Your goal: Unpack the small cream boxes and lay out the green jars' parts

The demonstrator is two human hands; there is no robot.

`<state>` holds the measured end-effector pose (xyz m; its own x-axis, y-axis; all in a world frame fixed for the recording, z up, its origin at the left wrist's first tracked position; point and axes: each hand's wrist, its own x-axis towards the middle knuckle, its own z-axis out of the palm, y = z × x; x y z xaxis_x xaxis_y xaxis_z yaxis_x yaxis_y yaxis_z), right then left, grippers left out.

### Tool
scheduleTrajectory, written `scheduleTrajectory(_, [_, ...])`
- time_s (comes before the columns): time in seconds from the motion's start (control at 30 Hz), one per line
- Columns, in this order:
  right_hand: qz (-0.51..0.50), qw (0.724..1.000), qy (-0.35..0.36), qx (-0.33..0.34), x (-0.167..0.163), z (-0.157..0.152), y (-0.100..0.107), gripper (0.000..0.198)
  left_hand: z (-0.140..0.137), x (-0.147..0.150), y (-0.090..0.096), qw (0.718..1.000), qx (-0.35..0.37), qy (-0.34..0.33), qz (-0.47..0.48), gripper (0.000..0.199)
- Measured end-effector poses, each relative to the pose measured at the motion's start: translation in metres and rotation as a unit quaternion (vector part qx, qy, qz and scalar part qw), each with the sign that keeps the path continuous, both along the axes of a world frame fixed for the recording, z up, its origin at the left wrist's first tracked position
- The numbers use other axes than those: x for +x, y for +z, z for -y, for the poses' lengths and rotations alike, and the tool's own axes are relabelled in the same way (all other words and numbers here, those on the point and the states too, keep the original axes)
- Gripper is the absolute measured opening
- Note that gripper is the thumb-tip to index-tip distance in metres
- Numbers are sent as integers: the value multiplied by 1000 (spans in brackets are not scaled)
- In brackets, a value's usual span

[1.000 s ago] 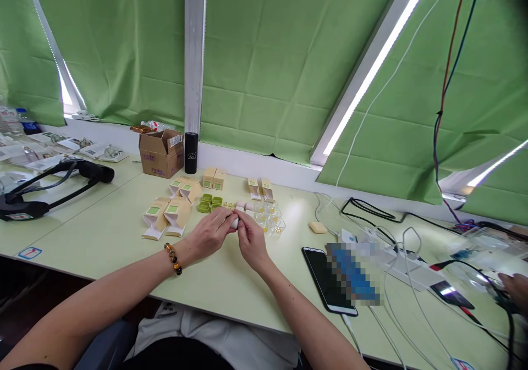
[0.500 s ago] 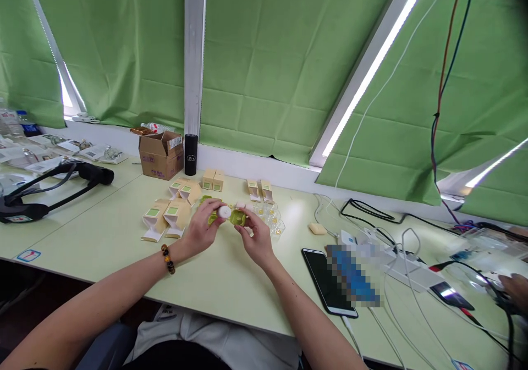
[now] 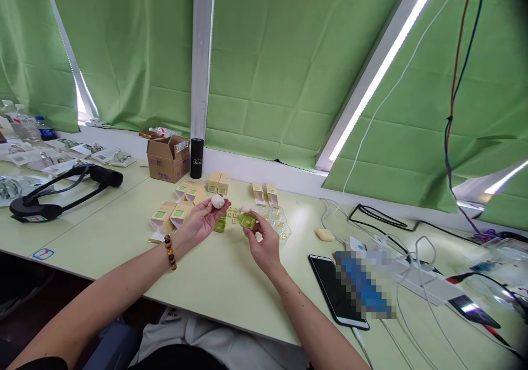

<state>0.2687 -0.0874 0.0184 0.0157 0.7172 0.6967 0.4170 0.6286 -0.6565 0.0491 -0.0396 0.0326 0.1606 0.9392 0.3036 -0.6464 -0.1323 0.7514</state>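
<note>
My left hand (image 3: 202, 219) is turned palm up and holds a small white rounded piece (image 3: 218, 201) at its fingertips. My right hand (image 3: 264, 241) pinches a small green square cup (image 3: 247, 220) by its side, its hollow facing me. Beyond this cup a pale pinkish piece (image 3: 246, 209) shows in part. Partly behind my left hand, a green tray (image 3: 220, 225) rests on the table. Small yellow pieces (image 3: 234, 214) lie between my hands, and clear plastic pieces (image 3: 282, 224) sit just past my right hand.
Small open cardboard boxes (image 3: 160, 216) stand left of my hands, others (image 3: 264, 192) at the back. Further off are a brown carton (image 3: 167, 161) and a black tumbler (image 3: 197, 158). A black headset (image 3: 66, 191) lies left; a phone (image 3: 336, 290) and cables lie right.
My hands have moved apart. My left hand has turned palm up with the white piece, uncovering the green tray and yellow pieces. The view has shifted slightly; the other person's hand at right is gone.
</note>
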Motion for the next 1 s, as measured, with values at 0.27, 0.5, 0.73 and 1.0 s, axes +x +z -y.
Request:
scheduleTrajectory(0.27, [-28, 999, -46, 10, 2, 6, 10, 44, 5, 0, 5, 1000, 7, -17, -24, 33])
scheduleTrajectory(0.5, [-82, 991, -103, 40, 9, 5, 21, 46, 13, 6, 18, 963, 142, 82, -213, 49])
scheduleTrajectory(0.73, [-112, 984, -134, 28, 17, -2, 22, 50, 8, 12, 18, 683, 444, 229, -533, 22])
scheduleTrajectory(1.0, [-103, 985, -134, 29, 17, -1, 22, 51, -9, 45, 16, 493, 479, 199, -699, 13])
